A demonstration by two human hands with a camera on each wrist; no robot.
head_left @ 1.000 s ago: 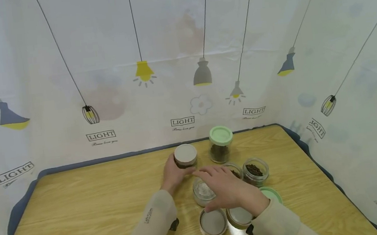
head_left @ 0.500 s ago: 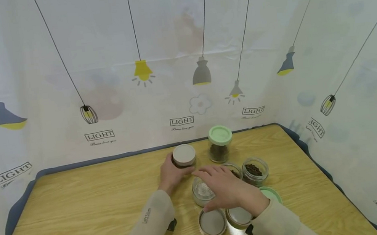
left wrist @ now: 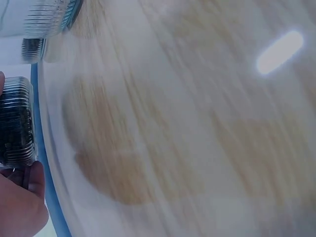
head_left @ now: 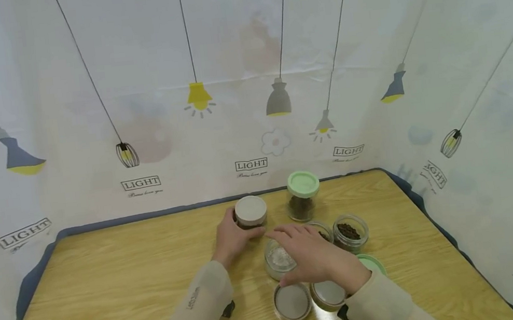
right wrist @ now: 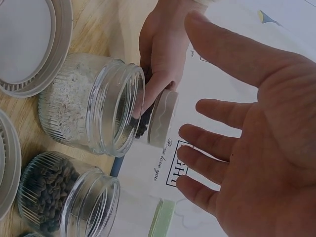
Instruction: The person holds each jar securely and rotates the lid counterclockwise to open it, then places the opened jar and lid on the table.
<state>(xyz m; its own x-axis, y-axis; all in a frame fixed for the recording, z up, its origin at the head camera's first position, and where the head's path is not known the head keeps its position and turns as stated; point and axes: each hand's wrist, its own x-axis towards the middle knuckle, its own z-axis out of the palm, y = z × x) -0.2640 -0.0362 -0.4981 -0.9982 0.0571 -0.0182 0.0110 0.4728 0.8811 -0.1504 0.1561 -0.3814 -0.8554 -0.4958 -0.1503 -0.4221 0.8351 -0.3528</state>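
My left hand (head_left: 233,239) grips a glass jar (left wrist: 16,131) with dark contents. Its pale lid (head_left: 251,210) is on, and the jar stands near the table's back edge. In the left wrist view, fingers touch the jar at its side. My right hand (head_left: 312,253) hovers, fingers spread, over an open jar of white flakes (right wrist: 74,103). Nothing is in its palm in the right wrist view. Beside the flakes is an open jar of dark pieces (right wrist: 52,197), partly hidden by the right hand in the head view.
A green-lidded jar (head_left: 303,186) of dark contents stands at the back. Another open jar with brown pieces (head_left: 350,233) is to the right. Two pale lids, one left (head_left: 292,303) and one right (head_left: 328,295), and a green lid (head_left: 373,262) lie in front.
The left hand and its jar have shifted very slightly left, away from the green-lidded jar. The right hand keeps nearly the same place. The head view has turned a little.
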